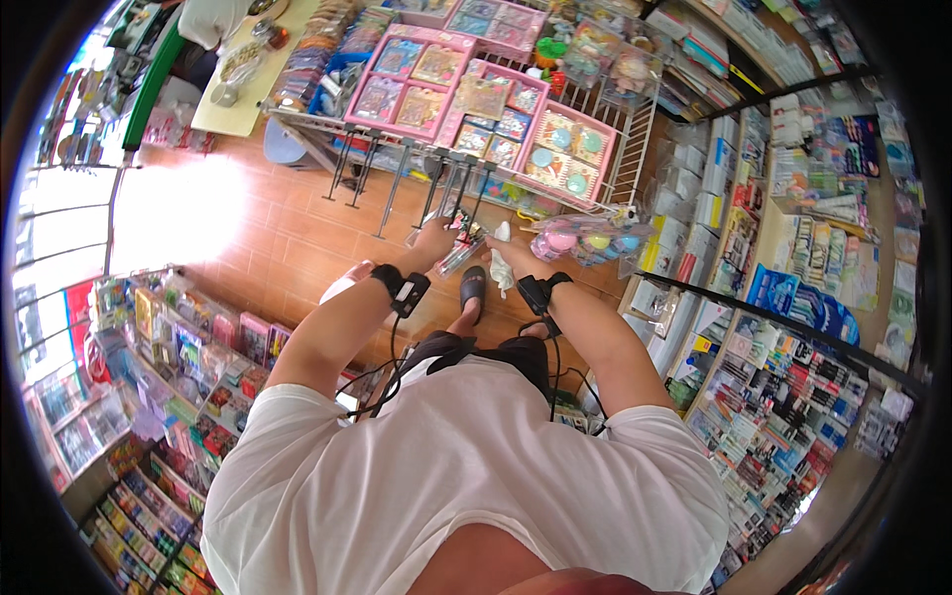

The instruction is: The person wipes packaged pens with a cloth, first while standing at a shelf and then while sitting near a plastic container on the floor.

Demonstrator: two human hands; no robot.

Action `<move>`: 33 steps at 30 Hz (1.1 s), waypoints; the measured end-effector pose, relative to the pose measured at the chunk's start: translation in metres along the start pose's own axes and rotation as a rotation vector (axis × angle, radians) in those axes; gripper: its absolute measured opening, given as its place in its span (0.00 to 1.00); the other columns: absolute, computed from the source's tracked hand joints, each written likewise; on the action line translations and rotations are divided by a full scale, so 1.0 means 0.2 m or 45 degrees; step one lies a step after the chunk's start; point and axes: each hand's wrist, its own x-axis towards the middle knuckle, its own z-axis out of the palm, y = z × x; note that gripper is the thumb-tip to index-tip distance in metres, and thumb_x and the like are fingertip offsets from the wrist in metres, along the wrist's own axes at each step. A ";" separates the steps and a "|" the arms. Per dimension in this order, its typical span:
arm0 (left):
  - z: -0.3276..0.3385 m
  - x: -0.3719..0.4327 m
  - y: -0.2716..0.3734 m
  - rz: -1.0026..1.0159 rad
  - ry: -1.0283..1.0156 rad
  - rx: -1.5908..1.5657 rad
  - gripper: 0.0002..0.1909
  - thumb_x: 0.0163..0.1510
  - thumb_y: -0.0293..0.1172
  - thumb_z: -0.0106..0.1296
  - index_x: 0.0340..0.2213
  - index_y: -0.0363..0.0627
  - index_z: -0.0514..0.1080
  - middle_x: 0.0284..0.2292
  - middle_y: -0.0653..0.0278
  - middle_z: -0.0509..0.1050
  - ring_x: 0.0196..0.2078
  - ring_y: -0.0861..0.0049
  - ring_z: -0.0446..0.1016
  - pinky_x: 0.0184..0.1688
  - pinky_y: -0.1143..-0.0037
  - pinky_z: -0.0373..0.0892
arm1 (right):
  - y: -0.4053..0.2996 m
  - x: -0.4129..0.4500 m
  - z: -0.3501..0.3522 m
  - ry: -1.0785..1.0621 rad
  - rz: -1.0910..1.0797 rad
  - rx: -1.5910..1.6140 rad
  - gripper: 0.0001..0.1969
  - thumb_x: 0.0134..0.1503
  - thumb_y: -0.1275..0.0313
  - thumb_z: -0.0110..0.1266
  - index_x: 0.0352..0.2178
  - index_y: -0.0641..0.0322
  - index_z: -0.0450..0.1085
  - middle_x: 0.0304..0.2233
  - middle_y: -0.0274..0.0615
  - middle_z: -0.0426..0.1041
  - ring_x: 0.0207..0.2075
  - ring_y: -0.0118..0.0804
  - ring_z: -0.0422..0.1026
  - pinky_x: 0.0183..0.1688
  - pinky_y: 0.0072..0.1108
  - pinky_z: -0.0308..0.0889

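Observation:
My left hand [437, 236] is curled at a clear plastic packet [455, 258] with small coloured items inside, beneath the display hooks. Its fingertips are partly hidden by the hand itself. In my right hand [515, 254] is a crumpled white cloth or tissue [502, 274], which hangs below the fingers and also sticks up above them. That hand is close to the packet's right side; whether it touches the packet is hard to tell. Black metal hooks [429, 195] jut from the rack's front edge over the left hand. Both wrists wear black straps with small cabled devices.
Pink boxes [409, 82] of packaged goods lie on a white wire rack [632, 149]. Bagged colourful balls [595, 242] hang right of my hands. Stocked shelves [773, 401] stand right, more goods [201, 357] left. A person in white [212, 22] is by a yellow table [242, 111].

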 end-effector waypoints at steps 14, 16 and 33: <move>0.15 -0.23 0.61 0.179 -0.424 -0.463 0.08 0.58 0.34 0.49 0.31 0.42 0.71 0.18 0.70 0.66 0.18 0.85 0.64 0.20 0.83 0.60 | 0.14 -0.78 -0.91 0.501 -0.457 0.446 0.08 0.51 0.67 0.53 0.25 0.59 0.67 0.20 0.33 0.68 0.20 0.28 0.65 0.21 0.23 0.59; 0.28 -0.27 0.72 0.109 -0.552 -0.507 0.07 0.57 0.33 0.49 0.30 0.43 0.71 0.18 0.69 0.67 0.18 0.83 0.66 0.19 0.82 0.62 | 0.20 -0.97 -1.08 0.662 -0.626 0.468 0.09 0.51 0.66 0.53 0.25 0.61 0.69 0.20 0.34 0.69 0.20 0.28 0.66 0.22 0.23 0.61; 1.40 -0.42 1.30 -0.159 -1.021 -0.273 0.07 0.56 0.33 0.47 0.31 0.43 0.70 0.22 0.66 0.72 0.21 0.75 0.71 0.19 0.77 0.66 | 0.79 -3.58 -2.16 1.547 -1.984 1.268 0.07 0.57 0.69 0.51 0.31 0.62 0.69 0.20 0.39 0.71 0.20 0.30 0.70 0.21 0.21 0.66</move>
